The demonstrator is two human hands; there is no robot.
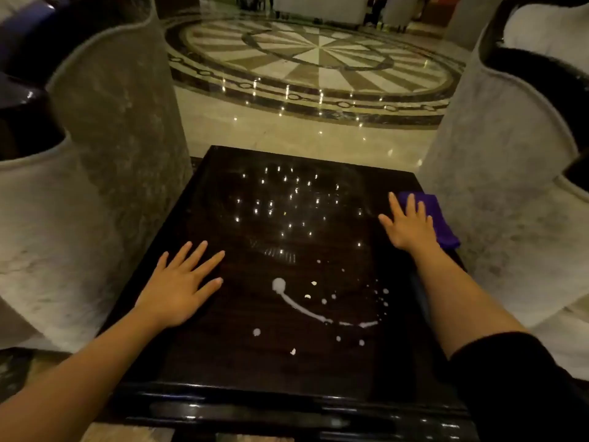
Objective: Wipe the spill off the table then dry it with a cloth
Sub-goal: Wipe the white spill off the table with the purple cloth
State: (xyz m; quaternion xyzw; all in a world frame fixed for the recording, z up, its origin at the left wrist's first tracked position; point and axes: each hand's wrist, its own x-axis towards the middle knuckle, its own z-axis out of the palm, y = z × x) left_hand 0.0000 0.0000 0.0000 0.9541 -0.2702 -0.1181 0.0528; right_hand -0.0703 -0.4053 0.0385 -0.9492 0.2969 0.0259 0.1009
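A glossy dark wooden table [223,362] fills the middle of the view. A white spill [306,309] lies on its near right part: a blob, a curved streak and several scattered drops. A folded purple cloth [441,223] rests at the table's right edge. My right hand [409,226] lies flat with fingers spread, partly over the cloth's left side, not gripping it. My left hand [178,287] lies flat and open on the table, left of the spill, holding nothing.
A grey upholstered armchair [105,173] stands close on the left and another armchair [497,186] on the right, both hemming in the table. Beyond the far edge is a polished marble floor [287,132] with a round inlaid pattern.
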